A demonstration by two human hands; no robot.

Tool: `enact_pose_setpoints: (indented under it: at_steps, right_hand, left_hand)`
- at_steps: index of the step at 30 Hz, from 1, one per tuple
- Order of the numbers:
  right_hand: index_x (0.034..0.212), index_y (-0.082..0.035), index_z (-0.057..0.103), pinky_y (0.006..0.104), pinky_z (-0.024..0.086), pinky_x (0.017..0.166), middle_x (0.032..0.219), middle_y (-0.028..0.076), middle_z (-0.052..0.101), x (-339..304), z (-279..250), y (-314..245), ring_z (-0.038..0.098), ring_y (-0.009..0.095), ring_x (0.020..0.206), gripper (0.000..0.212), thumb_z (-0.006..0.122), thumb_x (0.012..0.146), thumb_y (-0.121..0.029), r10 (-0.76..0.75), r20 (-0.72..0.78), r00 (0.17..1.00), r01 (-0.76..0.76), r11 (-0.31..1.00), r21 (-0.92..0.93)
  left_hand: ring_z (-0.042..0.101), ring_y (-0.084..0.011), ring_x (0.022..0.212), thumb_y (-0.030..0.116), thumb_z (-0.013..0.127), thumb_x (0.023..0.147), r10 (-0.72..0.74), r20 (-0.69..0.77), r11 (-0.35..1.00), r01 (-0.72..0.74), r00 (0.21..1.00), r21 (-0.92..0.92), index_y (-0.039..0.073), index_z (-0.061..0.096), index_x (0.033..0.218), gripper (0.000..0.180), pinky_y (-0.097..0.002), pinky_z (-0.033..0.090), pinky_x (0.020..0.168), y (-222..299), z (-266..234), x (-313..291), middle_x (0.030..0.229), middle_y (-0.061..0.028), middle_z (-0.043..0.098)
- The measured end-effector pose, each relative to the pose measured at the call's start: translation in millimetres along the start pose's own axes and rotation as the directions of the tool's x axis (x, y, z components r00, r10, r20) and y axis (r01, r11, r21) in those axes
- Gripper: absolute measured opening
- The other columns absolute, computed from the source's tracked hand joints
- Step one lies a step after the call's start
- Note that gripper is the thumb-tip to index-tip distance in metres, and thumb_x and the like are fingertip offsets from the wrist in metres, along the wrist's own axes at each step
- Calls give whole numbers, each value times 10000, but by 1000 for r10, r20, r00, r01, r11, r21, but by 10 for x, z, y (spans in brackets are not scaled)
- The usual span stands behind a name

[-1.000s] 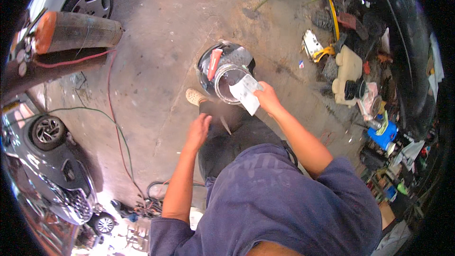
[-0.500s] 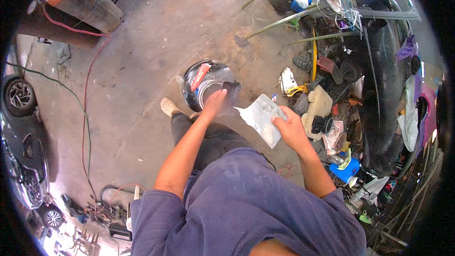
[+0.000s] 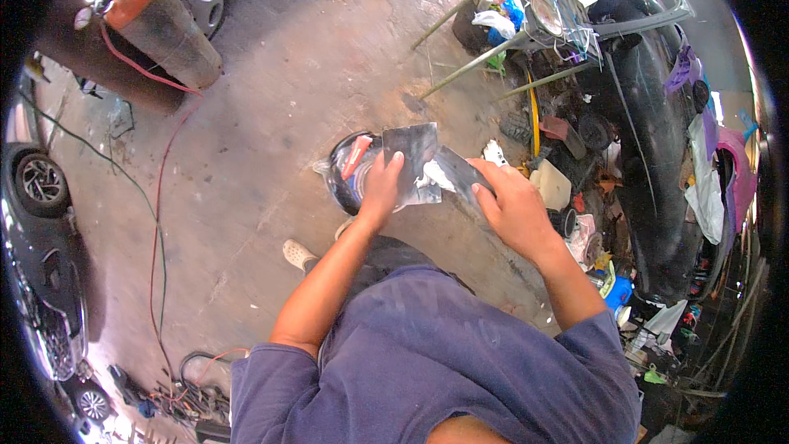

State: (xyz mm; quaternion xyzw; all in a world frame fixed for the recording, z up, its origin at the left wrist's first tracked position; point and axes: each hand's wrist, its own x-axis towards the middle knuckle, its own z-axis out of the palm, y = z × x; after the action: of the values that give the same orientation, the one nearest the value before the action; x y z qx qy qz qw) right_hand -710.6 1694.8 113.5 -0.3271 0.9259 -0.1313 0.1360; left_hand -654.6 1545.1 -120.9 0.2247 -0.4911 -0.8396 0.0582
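Note:
My left hand (image 3: 383, 191) is closed on the edge of a dark, flat, square spreader (image 3: 408, 148), thumb on its face. Closed too, my right hand (image 3: 516, 205) grips a grey flat spreader (image 3: 459, 171), tilted so its far edge meets or nearly meets the other one. A lump of white paste (image 3: 436, 174) shows where the two plates come together. Below and behind my left hand, a round black container (image 3: 339, 166) stands on the floor, partly hidden. On top of it lies a red tube (image 3: 356, 156).
To the right lies a heap of car parts and scrap, with a black bumper (image 3: 641, 156) and a metal-legged stand (image 3: 542, 16). Gas cylinders (image 3: 168, 33) are at upper left. A red hose (image 3: 156, 222) crosses the floor near a parked dark car (image 3: 49, 279).
My right hand has brought its spreader left and tilted it up against the left one. My left hand has raised its spreader so its face shows.

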Motion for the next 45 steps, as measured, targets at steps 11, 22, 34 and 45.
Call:
enact_pose_setpoints:
  at_steps: [11, 22, 34, 45]
  right_hand:
    - [1186, 5, 537, 402, 512, 887, 1172, 202, 624, -622, 193, -1162, 632, 357, 1030, 455, 628, 753, 111, -313, -277, 909, 360, 923, 139]
    - [1385, -160, 497, 516, 400, 1117, 1445, 220, 412, -1172, 1366, -1923, 462, 441, 1328, 821, 708, 652, 144, -469, -447, 762, 644, 617, 452]
    - [1329, -230, 609, 565, 365, 1111, 1386, 159, 492, -1155, 1343, -1663, 463, 383, 1337, 529, 622, 837, -35, -618, -205, 758, 639, 767, 51]
    - [1256, -188, 655, 605, 328, 1122, 1330, 41, 604, -1081, 638, -2336, 527, 298, 1286, 440, 671, 817, -159, -630, -299, 717, 590, 777, -221]
  left_hand:
    - [658, -232, 1022, 281, 479, 1057, -149, -83, 884, 95, 985, -457, 28, 499, 1292, 346, -409, 553, 904, 1759, -845, -1447, 1168, -126, 630]
    - [649, -224, 1041, 165, 445, 1052, -58, -240, 932, -33, 969, -361, 21, 466, 1294, 282, -380, 550, 907, 2139, -1184, -2781, 1186, -139, 617]
    - [648, -238, 1055, 176, 480, 1043, -179, -193, 868, 62, 965, -492, 19, 465, 1312, 312, -395, 545, 924, 2205, -1453, -3164, 1179, -134, 630]
    - [575, -104, 914, 193, 484, 1065, 397, -75, 888, -362, 915, 285, -27, 548, 1225, 279, -276, 475, 813, 2318, -1494, -3164, 1034, -75, 671]
